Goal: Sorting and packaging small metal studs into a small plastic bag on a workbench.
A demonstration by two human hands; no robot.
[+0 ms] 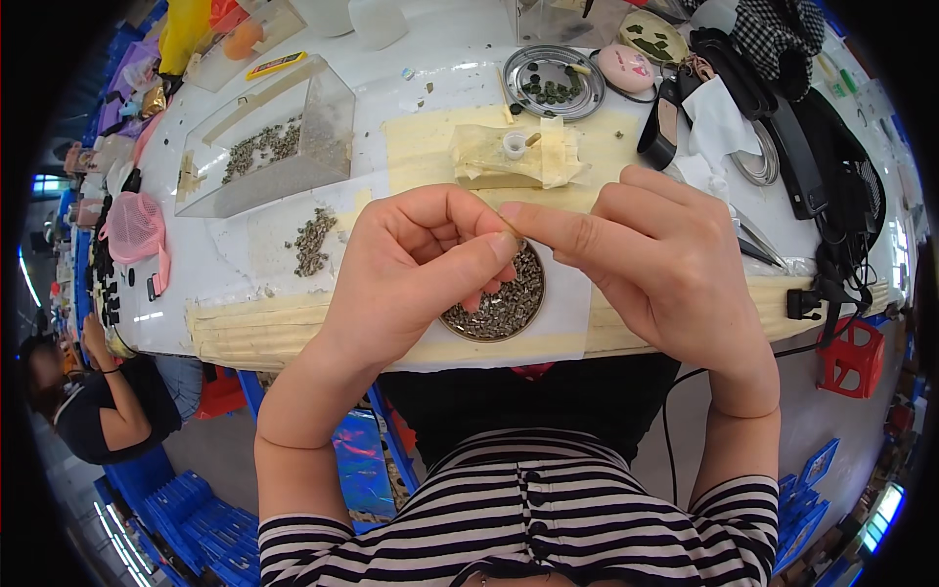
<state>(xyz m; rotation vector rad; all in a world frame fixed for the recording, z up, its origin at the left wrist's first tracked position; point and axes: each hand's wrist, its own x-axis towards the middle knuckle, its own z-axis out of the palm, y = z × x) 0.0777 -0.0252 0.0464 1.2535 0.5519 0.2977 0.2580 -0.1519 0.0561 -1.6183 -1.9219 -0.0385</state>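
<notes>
Both hands meet above a round dish (509, 308) filled with small grey metallic pieces, near the table's front edge. My left hand (416, 259) is closed, thumb and index finger pinched together at the tips; whatever lies between them is too small to name. Close against that pinch, my right hand (655, 249) reaches in with its index fingertip, its other fingers curled. What the right fingers hold, if anything, is hidden. Just beyond the hands sits a block wrapped in cream tape (509, 161), with a small white cup (514, 146) on top.
A clear plastic box (269, 147) with grey pieces stands at the left, a loose pile (311, 242) before it. Farther back is a round metal tray (553, 83) of dark green pieces. Tweezers (758, 240) and black straps (797, 147) lie right. Another person (112, 401) sits at left.
</notes>
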